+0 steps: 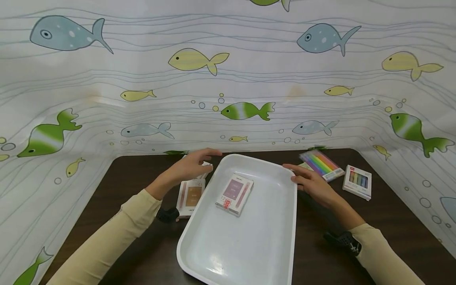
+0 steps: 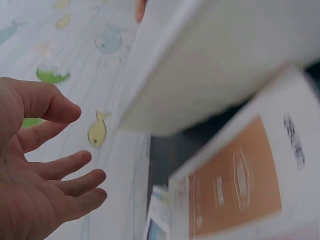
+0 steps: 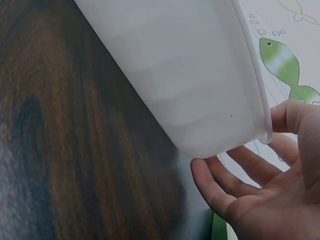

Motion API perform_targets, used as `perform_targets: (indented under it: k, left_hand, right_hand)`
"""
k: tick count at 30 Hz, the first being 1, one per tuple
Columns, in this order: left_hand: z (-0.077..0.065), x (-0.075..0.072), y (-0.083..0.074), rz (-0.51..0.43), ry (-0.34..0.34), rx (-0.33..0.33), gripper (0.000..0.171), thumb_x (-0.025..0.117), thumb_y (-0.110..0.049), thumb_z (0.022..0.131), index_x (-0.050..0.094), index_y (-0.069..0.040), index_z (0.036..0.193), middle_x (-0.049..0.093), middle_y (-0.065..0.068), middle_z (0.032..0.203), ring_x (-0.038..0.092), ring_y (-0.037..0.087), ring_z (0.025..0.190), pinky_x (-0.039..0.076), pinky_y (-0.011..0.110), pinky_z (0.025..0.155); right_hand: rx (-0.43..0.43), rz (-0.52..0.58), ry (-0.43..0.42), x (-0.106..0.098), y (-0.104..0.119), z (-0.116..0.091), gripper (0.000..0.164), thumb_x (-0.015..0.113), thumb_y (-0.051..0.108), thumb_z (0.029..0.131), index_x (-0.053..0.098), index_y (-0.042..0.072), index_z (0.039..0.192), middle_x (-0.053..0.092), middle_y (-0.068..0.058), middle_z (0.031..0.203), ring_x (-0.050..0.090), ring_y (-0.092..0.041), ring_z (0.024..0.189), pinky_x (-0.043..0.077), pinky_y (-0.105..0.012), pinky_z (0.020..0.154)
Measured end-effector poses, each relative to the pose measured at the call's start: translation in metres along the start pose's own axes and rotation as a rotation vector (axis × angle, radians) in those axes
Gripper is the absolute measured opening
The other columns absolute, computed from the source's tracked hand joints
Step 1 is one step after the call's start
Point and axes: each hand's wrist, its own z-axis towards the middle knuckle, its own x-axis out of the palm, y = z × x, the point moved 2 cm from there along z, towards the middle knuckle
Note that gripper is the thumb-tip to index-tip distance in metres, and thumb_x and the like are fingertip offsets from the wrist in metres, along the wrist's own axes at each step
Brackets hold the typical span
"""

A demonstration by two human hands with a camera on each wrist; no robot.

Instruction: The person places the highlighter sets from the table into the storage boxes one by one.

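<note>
A white rectangular tray (image 1: 246,241) stands in front of me, its far end lifted in the right wrist view. My right hand (image 1: 313,184) grips its far right corner, thumb at the rim and fingers beneath the base (image 3: 200,85). Inside the tray lies a small white box with a purple panel (image 1: 235,194). My left hand (image 1: 189,166) hovers off the far left corner with fingers spread, holding nothing. Below that hand is a white box with a brown panel (image 1: 192,196), partly hidden by the tray; the left wrist view shows its brown panel (image 2: 237,180) up close.
On the dark wooden table (image 1: 124,186), another white box (image 1: 204,168) sits partly behind my left hand. To the right lie a clear pack of rainbow-coloured sticks (image 1: 322,164) and a white box with a coloured window (image 1: 358,182). A fish-patterned sheet (image 1: 249,87) surrounds the table's back and sides.
</note>
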Motion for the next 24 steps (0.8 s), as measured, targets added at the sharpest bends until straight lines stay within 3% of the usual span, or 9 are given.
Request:
perform_targets:
  k: [9, 15, 18, 24]
  left_hand:
    - [0.001, -0.023, 0.039, -0.069, -0.011, -0.051, 0.053, 0.057, -0.012, 0.101, 0.045, -0.009, 0.152, 0.040, 0.016, 0.156, 0.036, 0.042, 0.142, 0.040, 0.058, 0.105]
    - [0.007, -0.036, 0.072, -0.022, -0.025, -0.046, 0.053, 0.055, -0.011, 0.102, 0.042, -0.007, 0.154, 0.038, 0.019, 0.156, 0.032, 0.044, 0.143, 0.037, 0.062, 0.106]
    - [0.008, -0.041, 0.086, 0.016, -0.021, -0.008, 0.051, 0.053, -0.009, 0.103, 0.042, -0.005, 0.153, 0.039, 0.019, 0.156, 0.032, 0.046, 0.143, 0.035, 0.065, 0.106]
    - [0.011, -0.046, 0.106, 0.128, -0.019, 0.138, 0.047, 0.054, -0.003, 0.104, 0.045, 0.001, 0.150, 0.044, 0.021, 0.152, 0.037, 0.043, 0.140, 0.034, 0.064, 0.107]
  right_hand:
    - [-0.010, 0.019, 0.011, 0.000, 0.003, -0.001, 0.052, 0.055, 0.026, 0.107, 0.043, 0.016, 0.157, 0.038, -0.012, 0.157, 0.042, -0.037, 0.138, 0.043, -0.047, 0.106]
    - [-0.022, 0.025, 0.007, -0.003, 0.003, 0.001, 0.052, 0.056, 0.024, 0.106, 0.044, 0.015, 0.156, 0.037, -0.013, 0.158, 0.043, -0.038, 0.137, 0.045, -0.043, 0.104]
    - [-0.032, 0.024, 0.028, -0.003, 0.001, 0.002, 0.053, 0.055, 0.023, 0.107, 0.042, 0.012, 0.157, 0.035, -0.016, 0.159, 0.041, -0.040, 0.138, 0.044, -0.045, 0.105]
    - [-0.041, 0.033, 0.033, -0.004, 0.000, 0.001, 0.053, 0.056, 0.021, 0.106, 0.042, 0.012, 0.157, 0.036, -0.016, 0.158, 0.044, -0.042, 0.136, 0.045, -0.048, 0.104]
